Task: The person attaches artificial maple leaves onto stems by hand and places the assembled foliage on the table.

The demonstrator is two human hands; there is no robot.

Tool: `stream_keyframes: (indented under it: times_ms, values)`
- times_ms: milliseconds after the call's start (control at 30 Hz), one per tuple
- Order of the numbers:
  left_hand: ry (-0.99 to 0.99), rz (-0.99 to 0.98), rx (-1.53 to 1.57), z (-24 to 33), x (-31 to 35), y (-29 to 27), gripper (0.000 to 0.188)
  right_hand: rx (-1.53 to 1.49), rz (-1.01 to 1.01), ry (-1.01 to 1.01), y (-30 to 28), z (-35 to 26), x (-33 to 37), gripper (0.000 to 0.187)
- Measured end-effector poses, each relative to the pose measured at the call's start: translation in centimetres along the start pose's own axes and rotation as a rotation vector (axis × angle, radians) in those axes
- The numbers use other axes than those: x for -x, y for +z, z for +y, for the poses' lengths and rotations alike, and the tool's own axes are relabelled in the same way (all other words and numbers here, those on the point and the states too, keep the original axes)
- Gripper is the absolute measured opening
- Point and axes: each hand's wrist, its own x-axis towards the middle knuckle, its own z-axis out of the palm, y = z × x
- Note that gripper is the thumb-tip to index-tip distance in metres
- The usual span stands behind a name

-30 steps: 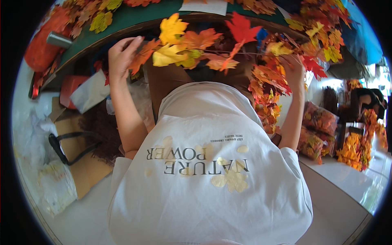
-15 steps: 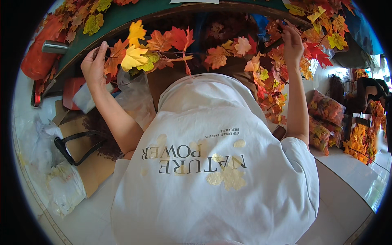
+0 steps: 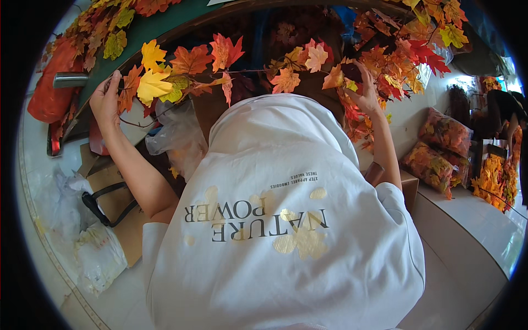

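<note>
A garland of artificial maple leaves [image 3: 225, 52] in yellow, orange and red stretches across in front of my body. Its thin dark stem shows nearly straight in the middle. At the left end, my left hand [image 3: 107, 102] pinches the garland beside an orange leaf. My right hand [image 3: 366, 93] curls around the garland at the right, thumb and fingers partly covered by leaves. Below that hand and to its right, more orange and red leaves hang in a thick bunch [image 3: 385, 66]. A loose brown stem loops down close to my left wrist.
A green tabletop [image 3: 146, 25] curves along the far side, with more leaves [image 3: 115, 44] at its left. Clear plastic bags [image 3: 179, 135] and a cardboard box with a black strap [image 3: 110, 203] lie at left. Bagged leaves [image 3: 434, 165] sit at right, near another person's arm [image 3: 514, 132].
My left hand has moved left and a little nearer. My right hand has come nearer and leftward, to a different place on the garland. The middle stem now shows more plainly.
</note>
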Motion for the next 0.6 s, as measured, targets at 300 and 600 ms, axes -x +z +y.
stream_keyframes:
  times_ms: [300, 600]
  values:
    - [-0.005, 0.068, -0.219, -3.0, 1.3, -0.3, 0.029, 0.090, 0.242, -0.082, 2.5, -0.9, -2.5, 0.083]
    - [-0.122, 0.095, -0.199, -8.4, 1.7, -0.9, 0.031, 0.100, 0.321, -0.009, 4.0, 3.1, -5.4, 0.065]
